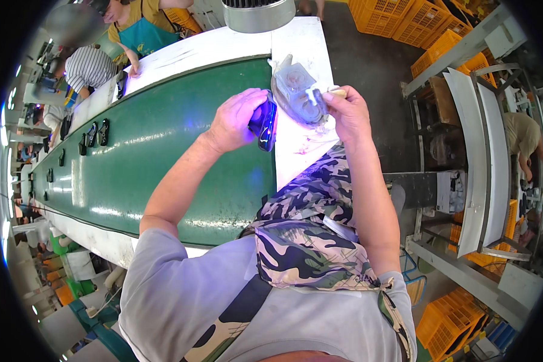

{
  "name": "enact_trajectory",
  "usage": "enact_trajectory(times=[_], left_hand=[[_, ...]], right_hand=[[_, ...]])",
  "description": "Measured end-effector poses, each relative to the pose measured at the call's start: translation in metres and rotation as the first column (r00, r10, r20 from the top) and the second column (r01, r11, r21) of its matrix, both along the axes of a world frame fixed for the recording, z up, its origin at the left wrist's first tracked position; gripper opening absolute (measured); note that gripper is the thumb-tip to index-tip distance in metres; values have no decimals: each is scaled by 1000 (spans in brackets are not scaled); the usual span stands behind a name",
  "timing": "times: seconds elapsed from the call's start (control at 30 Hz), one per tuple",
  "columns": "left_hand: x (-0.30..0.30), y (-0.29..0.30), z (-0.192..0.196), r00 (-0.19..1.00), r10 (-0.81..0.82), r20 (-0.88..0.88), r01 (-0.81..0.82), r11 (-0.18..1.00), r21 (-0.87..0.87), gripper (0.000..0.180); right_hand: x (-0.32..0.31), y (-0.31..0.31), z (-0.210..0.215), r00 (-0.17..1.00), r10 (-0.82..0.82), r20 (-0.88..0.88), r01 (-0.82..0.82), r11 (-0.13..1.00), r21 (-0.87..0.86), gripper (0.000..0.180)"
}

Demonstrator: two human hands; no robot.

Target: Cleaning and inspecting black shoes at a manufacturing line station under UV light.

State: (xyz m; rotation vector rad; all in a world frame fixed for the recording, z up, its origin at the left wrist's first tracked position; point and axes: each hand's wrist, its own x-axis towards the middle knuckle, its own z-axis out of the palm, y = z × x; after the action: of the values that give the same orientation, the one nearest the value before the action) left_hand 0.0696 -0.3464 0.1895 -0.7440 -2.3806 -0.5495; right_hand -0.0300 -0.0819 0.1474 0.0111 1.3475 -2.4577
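My left hand (238, 117) is wrapped round a glossy black shoe (263, 127), held over the end of the green conveyor belt (181, 157). Violet-blue light falls on the shoe and fingers, and the hand covers part of the shoe. To the right, my right hand (350, 111) pinches a small brush (339, 93) with a pale handle. The brush's head is over a residue-coated, grey-blue tray (295, 108), which stands on the white tabletop (311, 45). A squarish cup (294, 77) sits in the tray.
Several black shoes (104, 133) lie along the belt. Across it, a person in a teal apron (148, 39) reaches toward another shoe (121, 84). A round metal lamp housing (259, 17) hangs ahead. Orange crates (398, 21) and a metal rack (479, 157) stand at the right.
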Motion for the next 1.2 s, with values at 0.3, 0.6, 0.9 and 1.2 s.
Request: enact_trajectory(times=[0.3,0.6,0.9,1.2], left_hand=[[11,-18,44,967,-73,-245,55,995,-82,61],[23,-12,62,948,-153,-279,139,988,-70,62],[16,1,58,936,-191,-297,183,982,-55,62],[9,4,51,941,-192,-279,179,981,-72,62]], right_hand=[[12,-55,71,969,82,-234,-99,993,-62,21],[13,-70,95,948,37,-317,-45,999,-19,21],[7,-57,84,930,48,-363,0,992,130,21],[13,-51,74,940,72,-332,-61,997,45,20]])
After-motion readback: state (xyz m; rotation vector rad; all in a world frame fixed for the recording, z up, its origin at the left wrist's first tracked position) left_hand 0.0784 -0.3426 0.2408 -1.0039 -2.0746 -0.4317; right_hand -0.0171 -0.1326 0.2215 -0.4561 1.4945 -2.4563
